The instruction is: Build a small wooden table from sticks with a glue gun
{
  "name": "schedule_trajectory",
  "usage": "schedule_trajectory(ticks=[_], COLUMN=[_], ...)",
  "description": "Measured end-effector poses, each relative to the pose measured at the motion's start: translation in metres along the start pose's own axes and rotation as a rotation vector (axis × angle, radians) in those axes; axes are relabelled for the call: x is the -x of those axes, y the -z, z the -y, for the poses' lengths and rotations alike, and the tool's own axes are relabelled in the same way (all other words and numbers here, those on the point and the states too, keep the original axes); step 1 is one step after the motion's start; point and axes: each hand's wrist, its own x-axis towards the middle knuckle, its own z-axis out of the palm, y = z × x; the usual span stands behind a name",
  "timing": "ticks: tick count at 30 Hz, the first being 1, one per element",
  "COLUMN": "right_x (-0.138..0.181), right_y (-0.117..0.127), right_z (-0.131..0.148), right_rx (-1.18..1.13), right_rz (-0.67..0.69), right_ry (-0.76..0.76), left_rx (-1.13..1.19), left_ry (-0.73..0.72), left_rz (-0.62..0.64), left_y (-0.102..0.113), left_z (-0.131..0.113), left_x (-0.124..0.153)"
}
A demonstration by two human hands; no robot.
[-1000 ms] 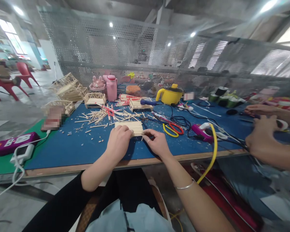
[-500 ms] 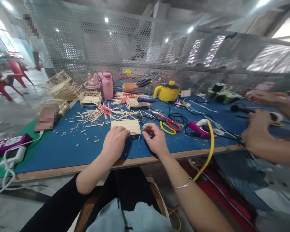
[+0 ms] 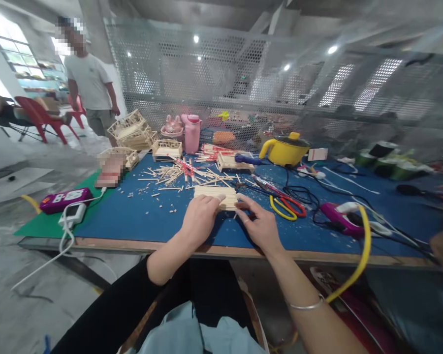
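A small panel of pale wooden sticks [image 3: 208,190], laid side by side, rests on the blue table mat. My left hand [image 3: 200,216] lies over its near left part, fingers curled round the front edge and thumb toward the middle. At the panel's right end is my right hand [image 3: 260,223], its bent fingertips and thumb against the stick ends. A short stick end pokes out below the panel near the right thumb. Behind it lie loose wooden sticks [image 3: 170,173] and a small stick-built piece [image 3: 231,161] with a blue-handled tool [image 3: 248,159] on it.
Scissors [image 3: 286,207] and black cables lie to the right, with a purple power strip [image 3: 341,219] and yellow cable. A yellow pot [image 3: 286,150] and pink bottle [image 3: 192,135] stand behind. Left are stick-built frames [image 3: 133,132], a phone [image 3: 110,169] and a purple box [image 3: 64,199]. A person [image 3: 90,83] stands beyond.
The view has swung left, so the table sits further right in the picture. My right hand has closed in on the panel's right end. My left hand stays on the panel.
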Motion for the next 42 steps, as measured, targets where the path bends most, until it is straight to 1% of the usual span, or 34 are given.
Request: schedule_trajectory(ticks=[2, 4, 5, 7, 8, 11, 15, 18, 21, 27, 36, 42], right_x=[0.0, 0.0, 0.0, 0.0, 0.0, -0.001, -0.001, -0.001, 0.0, 0.0, 0.001, 0.001], right_y=[0.0, 0.0, -0.001, -0.001, -0.001, -0.002, -0.001, 0.0, 0.0, -0.001, -0.001, 0.0], right_z=[0.001, 0.001, 0.001, 0.001, 0.001, 0.002, 0.002, 0.002, 0.002, 0.0, -0.001, 0.004], right_rx=[0.006, 0.01, 0.012, 0.017, 0.02, 0.029, 0.042, 0.04, 0.037, 0.028, 0.01, -0.014], right_rz=[-0.002, -0.008, -0.012, -0.022, -0.026, -0.034, -0.027, -0.022, -0.024, -0.036, -0.027, -0.01], right_ry=[0.006, 0.008, 0.006, 0.001, 0.002, 0.013, 0.021, 0.021, 0.024, 0.022, 0.021, -0.001], left_rx=[0.051, 0.15, 0.263, 0.35, 0.376, 0.42, 0.521, 0.541, 0.499, 0.328, 0.269, 0.193], left_ry=[0.073, 0.228, 0.355, 0.471, 0.5, 0.512, 0.481, 0.471, 0.472, 0.443, 0.435, 0.393], left_rz=[-0.049, -0.125, -0.165, -0.191, -0.194, -0.203, -0.211, -0.221, -0.23, -0.219, -0.23, -0.228], left_y=[0.008, 0.017, 0.021, 0.026, 0.026, 0.022, 0.013, 0.012, 0.015, 0.018, 0.016, 0.016], left_z=[0.008, 0.02, 0.026, 0.038, 0.042, 0.045, 0.04, 0.037, 0.034, 0.029, 0.03, 0.03], left_x=[0.006, 0.016, 0.022, 0.034, 0.038, 0.043, 0.035, 0.032, 0.033, 0.034, 0.033, 0.033])
